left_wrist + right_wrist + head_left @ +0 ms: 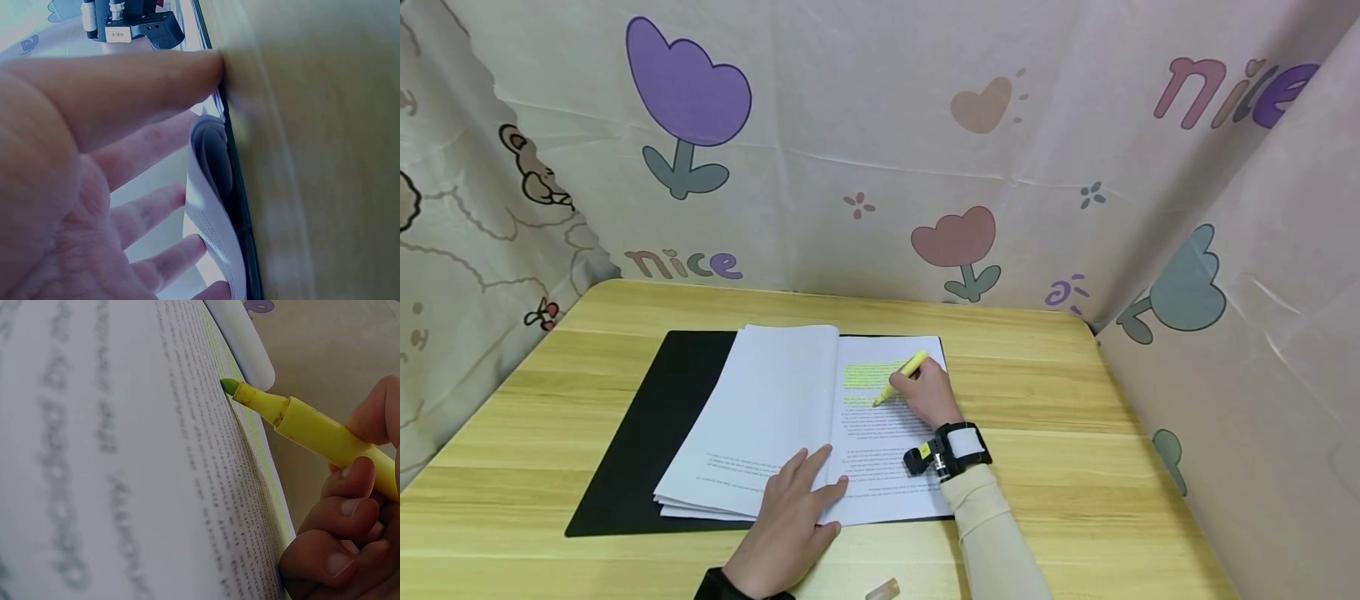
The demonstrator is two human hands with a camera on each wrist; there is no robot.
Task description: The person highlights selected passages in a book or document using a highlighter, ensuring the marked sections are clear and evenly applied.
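A yellow highlighter [901,377] is pinched in my right hand [931,395], its green-tinted tip [230,386] down at a line of print on the right-hand page [891,467]. Bright yellow bands [871,375] mark the lines at the top of that page. My left hand [790,521] lies with spread fingers over the lower fold of the open stack of paper [767,400]. In the left wrist view its thumb [156,84] reaches the near edge, and the fingers rest on the left page [209,212], whose edge curls up.
Beneath the paper lies a black folder [640,433], showing on the left. A small translucent cap-like piece [882,590] sits at the table's near edge. The wooden table [1037,383] meets printed curtains [850,150] behind and at both sides. A wrist camera [928,457] sits on my right wrist.
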